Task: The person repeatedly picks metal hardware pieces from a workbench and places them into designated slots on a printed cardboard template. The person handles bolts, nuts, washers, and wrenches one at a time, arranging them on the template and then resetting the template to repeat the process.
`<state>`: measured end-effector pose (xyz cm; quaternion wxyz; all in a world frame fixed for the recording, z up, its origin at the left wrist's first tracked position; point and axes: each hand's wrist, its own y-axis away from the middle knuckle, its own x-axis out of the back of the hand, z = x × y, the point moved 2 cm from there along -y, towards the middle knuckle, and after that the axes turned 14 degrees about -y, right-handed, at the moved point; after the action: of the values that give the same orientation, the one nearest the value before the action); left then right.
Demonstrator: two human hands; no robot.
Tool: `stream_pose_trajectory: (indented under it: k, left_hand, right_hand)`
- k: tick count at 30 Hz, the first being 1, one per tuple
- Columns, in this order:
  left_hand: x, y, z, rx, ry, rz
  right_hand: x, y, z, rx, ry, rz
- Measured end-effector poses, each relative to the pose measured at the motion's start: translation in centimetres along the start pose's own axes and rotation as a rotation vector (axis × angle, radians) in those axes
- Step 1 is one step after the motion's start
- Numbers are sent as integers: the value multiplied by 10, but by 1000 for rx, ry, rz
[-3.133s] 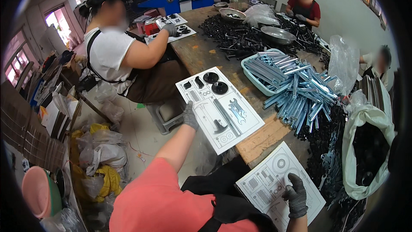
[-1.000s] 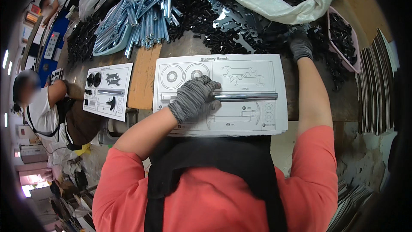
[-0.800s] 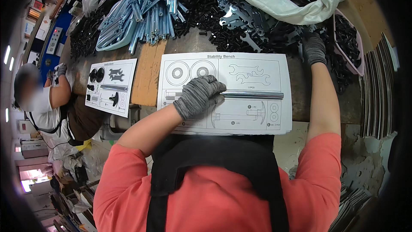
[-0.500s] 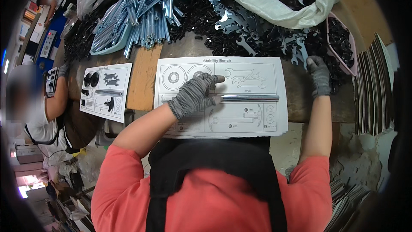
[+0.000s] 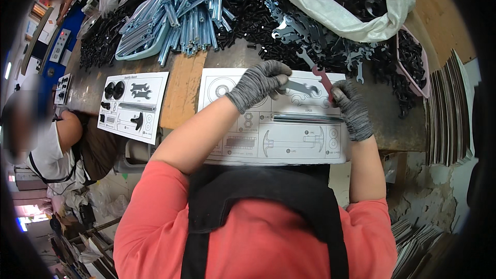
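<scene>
Over the printed card (image 5: 243,152), my left hand (image 5: 262,86) in a grey glove is closed on a flat grey open-end wrench (image 5: 305,89), which lies over the wrench drawings. My right hand (image 5: 352,111), also gloved, pinches a reddish-looking open-end wrench (image 5: 323,79) at its lower end, at the card's right edge. A shiny metal tube (image 5: 307,119) lies across the card below both hands. The card sits at the table's near edge, in front of my black apron.
Beyond the card are heaped wrenches (image 5: 297,28), black bolts (image 5: 245,20) and metal tubes (image 5: 194,18). A white sack (image 5: 395,0) and pink basket (image 5: 428,85) stand right. Left is a second card with parts (image 5: 161,85), near a seated person (image 5: 51,134). Stacked sheets (image 5: 450,113) stand far right.
My right hand has come left from the wrench heap to the card with a wrench. My left hand has left the tube, moved up and right, and now holds a wrench.
</scene>
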<state>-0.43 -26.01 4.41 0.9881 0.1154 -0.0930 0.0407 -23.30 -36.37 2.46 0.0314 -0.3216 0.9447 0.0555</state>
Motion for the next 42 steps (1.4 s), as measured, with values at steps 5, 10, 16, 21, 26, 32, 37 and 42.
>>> stream_pose_trajectory:
  k: [5, 10, 16, 21, 26, 32, 37, 42]
  left_hand:
    - [7, -17, -15, 8, -226, 124]
    - [0, -23, -20, -328, -871, 133]
    - [-7, -12, -18, -866, -1440, 193]
    - [-3, -17, -24, -709, -1248, 74]
    - [-12, -26, -18, -689, -1266, 55]
    - [-12, -24, -22, -713, -1225, 35]
    - [-16, -24, -17, -668, -1207, -8]
    - [-5, -4, -13, -546, -1099, 65]
  right_hand:
    - [-9, 6, 4, 532, 1014, -105]
    - [-13, 3, 3, 365, 1180, -184]
    - [-18, 1, -3, 23, 1216, -130]
    - [-17, -3, 5, 67, 1209, -147]
    - [-20, -1, 5, 100, 1137, -78]
    - [-21, 4, 4, 163, 1087, -43]
    - [-15, 5, 6, 159, 1002, -27]
    - [16, 1, -1, 211, 784, 85]
